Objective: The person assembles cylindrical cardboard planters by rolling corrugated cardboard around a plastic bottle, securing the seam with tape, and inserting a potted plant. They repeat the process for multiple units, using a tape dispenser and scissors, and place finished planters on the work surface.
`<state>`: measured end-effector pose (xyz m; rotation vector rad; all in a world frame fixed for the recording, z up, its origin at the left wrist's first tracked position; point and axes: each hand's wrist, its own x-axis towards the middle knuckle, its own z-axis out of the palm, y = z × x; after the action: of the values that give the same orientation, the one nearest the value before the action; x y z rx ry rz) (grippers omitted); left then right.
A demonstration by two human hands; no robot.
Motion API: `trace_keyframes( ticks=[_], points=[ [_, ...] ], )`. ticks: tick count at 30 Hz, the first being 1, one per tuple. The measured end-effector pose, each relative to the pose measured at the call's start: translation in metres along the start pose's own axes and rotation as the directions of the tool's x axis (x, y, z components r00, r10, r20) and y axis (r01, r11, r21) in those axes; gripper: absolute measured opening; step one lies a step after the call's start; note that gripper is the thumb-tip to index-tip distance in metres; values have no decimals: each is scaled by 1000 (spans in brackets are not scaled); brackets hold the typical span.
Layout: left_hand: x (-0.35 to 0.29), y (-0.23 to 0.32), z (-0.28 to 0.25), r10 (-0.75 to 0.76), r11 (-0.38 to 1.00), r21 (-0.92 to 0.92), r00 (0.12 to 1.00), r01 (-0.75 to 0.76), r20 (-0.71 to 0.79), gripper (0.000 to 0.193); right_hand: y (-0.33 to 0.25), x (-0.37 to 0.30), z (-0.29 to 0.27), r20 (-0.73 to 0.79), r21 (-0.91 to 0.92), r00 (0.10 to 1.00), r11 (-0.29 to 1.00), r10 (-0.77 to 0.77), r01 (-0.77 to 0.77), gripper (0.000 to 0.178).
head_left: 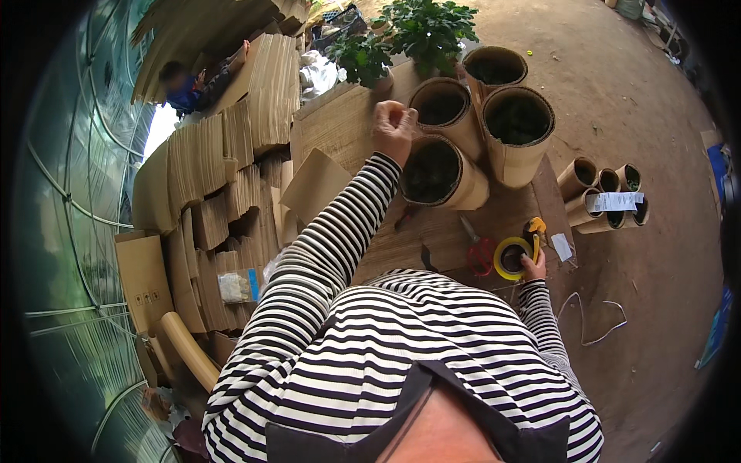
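My right hand (534, 267) is closed on a tape dispenser (534, 228) with a roll of yellow tape (512, 258), low over the table's right side. Red-handled scissors (480, 255) lie just left of it. My left hand (394, 133) is raised with its fingers curled together, beside the cardboard tubes; whatever is between the fingertips is too small to make out. Close to it stand a tube with dark green leaves inside (460, 202) and another tube (466, 142) behind. Further right is a large tube (519, 167), with one more tube (494, 52) at the back.
Leafy potted plants (432, 35) stand at the table's far end. Stacked flat cardboard (266, 100) fills the left side, where another person (185, 92) is. Several bundled tubes (580, 179) stand on the floor at right, near a white strap (585, 339).
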<state>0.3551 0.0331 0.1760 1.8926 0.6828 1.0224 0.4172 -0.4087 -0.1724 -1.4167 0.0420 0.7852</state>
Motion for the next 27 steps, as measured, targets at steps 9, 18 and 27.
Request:
trace_keyframes(
  ticks=[9,18,27],
  points=[
    [-93,-2,-48,-735,557,-183,583,810,345,77,-27,-5,-19,-41,-548,996,832,83,-92,79],
    [-56,-17,-12,-571,818,217,704,533,423,35,-153,0,105,157,-983,962,55,-224,173,64],
    [-5,38,6,-347,853,521,748,2,566,31,-182,22,212,312,-857,950,426,-18,289,112]
  ],
)
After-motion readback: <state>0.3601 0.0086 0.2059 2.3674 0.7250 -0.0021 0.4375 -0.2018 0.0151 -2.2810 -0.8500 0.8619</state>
